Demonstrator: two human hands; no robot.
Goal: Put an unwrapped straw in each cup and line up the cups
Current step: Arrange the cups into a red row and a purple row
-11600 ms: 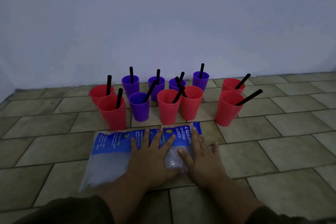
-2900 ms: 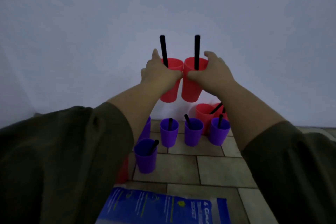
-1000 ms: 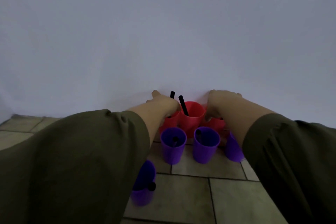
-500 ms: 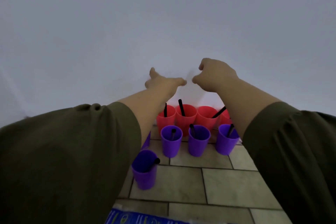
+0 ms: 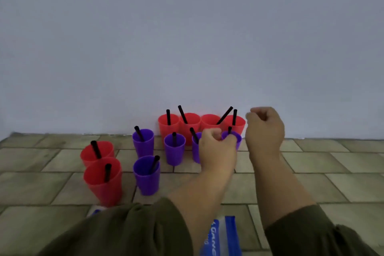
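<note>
Several red cups (image 5: 189, 123) stand in a row against the wall, each with a black straw (image 5: 182, 114). In front of them stand several purple cups (image 5: 174, 149) with straws, one purple cup (image 5: 147, 175) nearer to me. Two more red cups (image 5: 103, 181) with straws stand apart at the left. My left hand (image 5: 218, 150) is a loose fist in front of the right purple cups and hides part of them; whether it touches one I cannot tell. My right hand (image 5: 265, 129) hovers curled beside the row's right end, holding nothing.
A blue and clear plastic bag (image 5: 221, 237) lies on the tiled floor (image 5: 311, 172) close to me, partly under my sleeves. A plain wall (image 5: 187, 48) rises right behind the cups.
Both hands have drawn back from the wall and lowered, now empty and curled. The view has tilted down, so the two red cups at the left show again.
</note>
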